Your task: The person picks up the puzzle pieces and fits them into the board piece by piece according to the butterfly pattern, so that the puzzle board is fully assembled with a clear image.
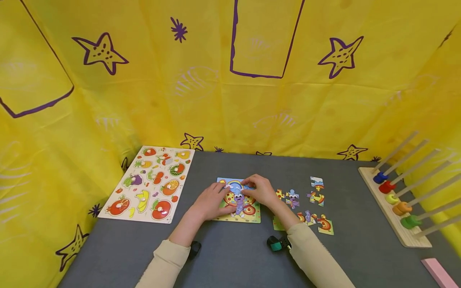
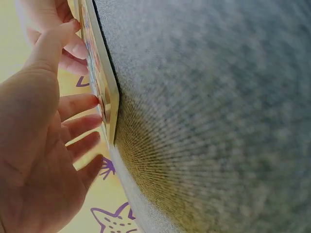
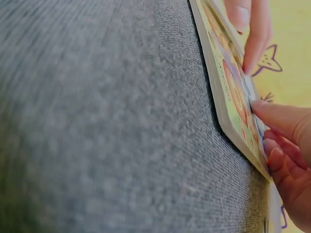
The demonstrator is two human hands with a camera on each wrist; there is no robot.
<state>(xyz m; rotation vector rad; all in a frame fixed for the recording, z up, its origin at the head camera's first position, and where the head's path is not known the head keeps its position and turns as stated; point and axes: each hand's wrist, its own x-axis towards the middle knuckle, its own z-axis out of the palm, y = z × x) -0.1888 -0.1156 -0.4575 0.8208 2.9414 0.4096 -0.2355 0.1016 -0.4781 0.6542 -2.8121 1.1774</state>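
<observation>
grey table (image 1: pixel 230 256) under puzzle (image 1: pixel 239 203), yellow starfish-print cloth (image 1: pixel 216 108) behind it. puzzle flat, bright: purple butterfly (image 1: pixel 239 198), rainbow (image 1: pixel 235 183), green lower part. left hand (image 1: pixel 210 201) loosely spread, touching puzzle's left side, gripping nothing; right hand (image 1: pixel 263 192) half-curled at puzzle's upper right, can't tell if pinching.

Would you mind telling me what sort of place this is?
Probably a children's play area or a staged play table: a yellow fabric backdrop with purple-outlined stars, a white fruit puzzle board, and a pale wooden peg stacker with coloured rings.
</observation>
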